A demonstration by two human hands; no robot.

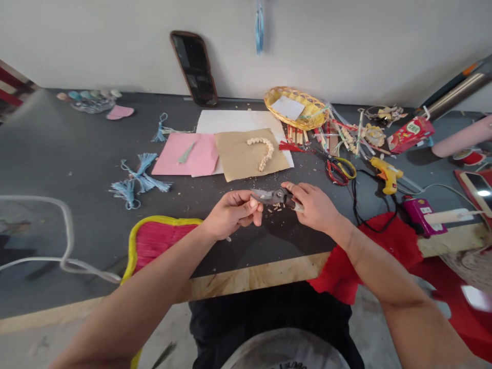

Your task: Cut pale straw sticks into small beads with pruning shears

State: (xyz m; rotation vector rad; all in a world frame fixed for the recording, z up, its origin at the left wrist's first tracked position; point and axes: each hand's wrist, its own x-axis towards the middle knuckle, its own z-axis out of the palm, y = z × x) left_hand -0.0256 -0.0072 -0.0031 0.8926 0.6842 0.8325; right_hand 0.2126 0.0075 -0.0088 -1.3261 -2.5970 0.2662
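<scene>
Both grips are closed: right hand holds shears, left hand pinches pale piece.

Both forearms bare, angling in from the bottom corners and converging mid-frame. Left hand: knuckles up, thumb and fingertips pinched together. Right hand: fingers curled tight in a grip, wrist slightly bent. Hands near, not touching.

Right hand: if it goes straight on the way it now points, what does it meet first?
Probably the left hand: the right hand points left along the shears it holds, and their blades end at it.
</scene>
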